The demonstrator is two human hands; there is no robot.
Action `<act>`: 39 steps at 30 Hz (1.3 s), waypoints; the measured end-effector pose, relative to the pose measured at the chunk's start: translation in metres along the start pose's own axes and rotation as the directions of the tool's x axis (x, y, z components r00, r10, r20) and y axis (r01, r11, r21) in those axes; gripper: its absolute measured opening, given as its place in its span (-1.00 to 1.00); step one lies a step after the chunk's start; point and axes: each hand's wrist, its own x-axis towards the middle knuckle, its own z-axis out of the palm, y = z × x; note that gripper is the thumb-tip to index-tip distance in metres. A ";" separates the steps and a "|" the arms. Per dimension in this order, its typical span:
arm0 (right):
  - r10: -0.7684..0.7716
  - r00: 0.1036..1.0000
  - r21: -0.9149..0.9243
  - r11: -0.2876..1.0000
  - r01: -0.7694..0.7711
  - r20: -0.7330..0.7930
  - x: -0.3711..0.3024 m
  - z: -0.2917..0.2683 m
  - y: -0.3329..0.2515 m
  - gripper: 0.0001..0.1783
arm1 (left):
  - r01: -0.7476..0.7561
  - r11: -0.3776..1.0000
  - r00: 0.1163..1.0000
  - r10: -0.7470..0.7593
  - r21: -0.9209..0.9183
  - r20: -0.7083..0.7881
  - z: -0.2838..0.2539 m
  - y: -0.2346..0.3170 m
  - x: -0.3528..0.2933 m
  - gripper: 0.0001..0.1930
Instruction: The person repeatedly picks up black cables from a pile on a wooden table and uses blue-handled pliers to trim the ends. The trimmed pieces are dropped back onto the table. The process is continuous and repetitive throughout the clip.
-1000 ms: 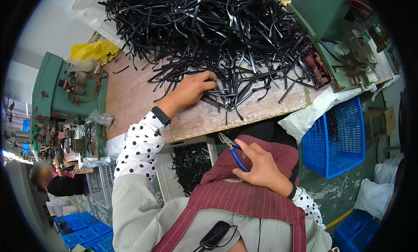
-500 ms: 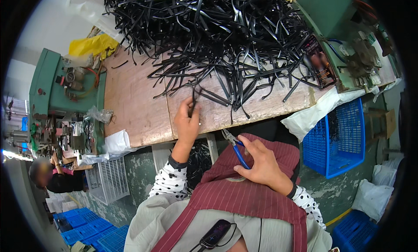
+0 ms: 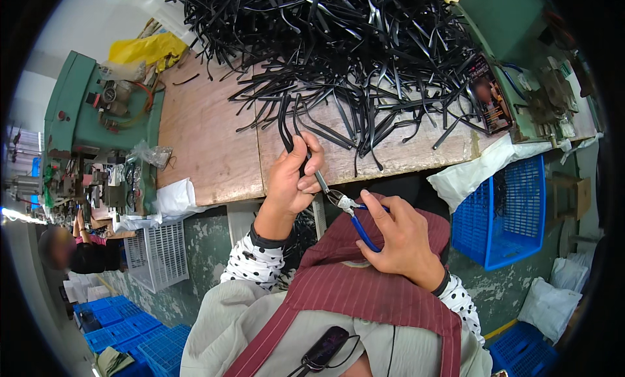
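Observation:
My left hand (image 3: 293, 181) is closed on black eyeglass temples (image 3: 285, 126), slim strips with curved tips that stick up past the fingers. One straight end (image 3: 321, 181) points down toward the cutting pliers (image 3: 362, 232). My right hand (image 3: 405, 240) grips these pliers by their blue handles, above my lap. Their metal jaws are parted and meet or nearly meet the temple's end; actual contact is hard to make out. Beyond both hands, a large tangled heap of black temples (image 3: 338, 45) spreads over the wooden table (image 3: 208, 136).
Green machines (image 3: 75, 116) stand at the left, with another green machine (image 3: 504, 25) at the right. A blue crate (image 3: 508, 247) is right of the table, a white crate (image 3: 159, 256) at left. Yellow plastic (image 3: 146, 49) lies far left. Another person (image 3: 94, 256) sits at left.
My left hand has come back from the heap's edge with temples and turned, bringing an end to the pliers. My right hand has shifted only slightly. The view has moved a little.

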 end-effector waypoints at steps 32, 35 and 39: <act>0.163 0.973 0.281 0.938 -0.205 0.166 -0.006 0.008 0.005 -0.11 | -0.606 0.407 0.591 0.805 0.684 0.045 0.027 -0.059 -0.019 -0.66; 0.207 0.954 0.302 0.915 -0.267 0.216 -0.008 0.007 0.006 -0.13 | -0.485 0.654 0.708 0.683 0.581 -0.178 0.039 -0.049 -0.022 -0.69; 0.239 0.946 0.322 0.897 -0.301 0.220 -0.009 0.007 0.005 -0.15 | -0.374 0.814 0.762 0.543 0.445 -0.353 0.036 -0.039 -0.014 -0.66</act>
